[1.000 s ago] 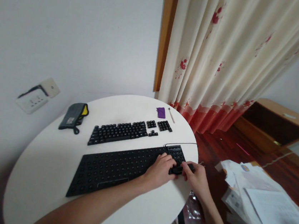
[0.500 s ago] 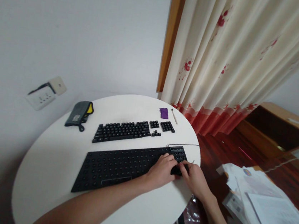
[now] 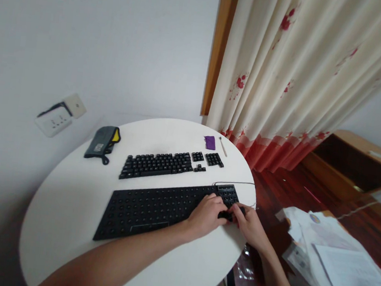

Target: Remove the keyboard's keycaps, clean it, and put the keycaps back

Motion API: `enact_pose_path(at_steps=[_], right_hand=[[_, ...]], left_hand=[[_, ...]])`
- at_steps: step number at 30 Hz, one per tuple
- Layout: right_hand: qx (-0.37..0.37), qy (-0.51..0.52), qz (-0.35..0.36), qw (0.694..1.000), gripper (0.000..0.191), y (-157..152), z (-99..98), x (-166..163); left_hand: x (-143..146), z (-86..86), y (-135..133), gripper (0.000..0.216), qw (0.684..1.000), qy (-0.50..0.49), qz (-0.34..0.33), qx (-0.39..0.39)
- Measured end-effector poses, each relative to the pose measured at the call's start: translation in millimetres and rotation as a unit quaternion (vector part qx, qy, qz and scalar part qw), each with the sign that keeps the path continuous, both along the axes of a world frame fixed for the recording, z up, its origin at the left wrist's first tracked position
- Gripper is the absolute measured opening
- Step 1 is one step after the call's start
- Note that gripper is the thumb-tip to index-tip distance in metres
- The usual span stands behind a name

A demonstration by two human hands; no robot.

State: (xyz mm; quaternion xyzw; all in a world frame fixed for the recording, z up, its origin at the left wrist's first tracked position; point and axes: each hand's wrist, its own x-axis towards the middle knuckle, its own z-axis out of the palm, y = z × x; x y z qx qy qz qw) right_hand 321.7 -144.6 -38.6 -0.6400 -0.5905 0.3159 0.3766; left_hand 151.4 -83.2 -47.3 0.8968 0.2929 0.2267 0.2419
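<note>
A black keyboard base [image 3: 155,211], its keycaps removed over most of its length, lies across the table. My left hand [image 3: 208,214] rests on its right part, fingers bent over the top and thumb near the front edge, gripping it. Close beside it, my right hand [image 3: 246,223] is pinched over the number pad's lower right area. Something small and dark shows by its fingers, too hidden to name. Behind the base, loose black keycaps [image 3: 157,165] are laid out in keyboard order, with the number-pad caps [image 3: 214,159] at their right.
On the round white table [image 3: 61,220] lie a grey pouch with yellow [image 3: 101,142], a purple cloth [image 3: 210,142] and a thin brush [image 3: 223,147]. A cable [image 3: 237,183] runs off the right edge. Papers [image 3: 341,266] are piled at right, below a curtain [image 3: 287,80].
The view has shifted slightly. My right hand has turned a little at the number pad, its fingers still pinched. My left hand stays on the keyboard base.
</note>
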Motion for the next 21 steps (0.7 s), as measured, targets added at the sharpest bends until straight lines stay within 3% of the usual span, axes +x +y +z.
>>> enact_pose_path(at_steps=[6, 13, 16, 21], right_hand=[[0.002, 0.021, 0.003, 1.0, 0.044, -0.8, 1.8, -1.2], [0.028, -0.204, 0.057, 0.977, 0.034, -4.8, 15.6, -8.7], [0.025, -0.142, 0.05, 0.988, 0.037, -3.6, 15.4, -7.3], [0.039, 0.002, -0.037, 0.999, 0.045, 0.9, 2.1, -2.5]], left_hand=[[-1.6, 1.9, 0.5, 0.017, 1.0, 0.004, -0.004, -0.01], [-2.1, 7.1, 0.1, 0.01, 1.0, 0.023, -0.002, -0.008], [-2.5, 8.8, -0.7, 0.015, 1.0, 0.019, -0.002, -0.006], [-2.5, 8.1, -1.7, 0.015, 1.0, -0.004, 0.0, -0.011]])
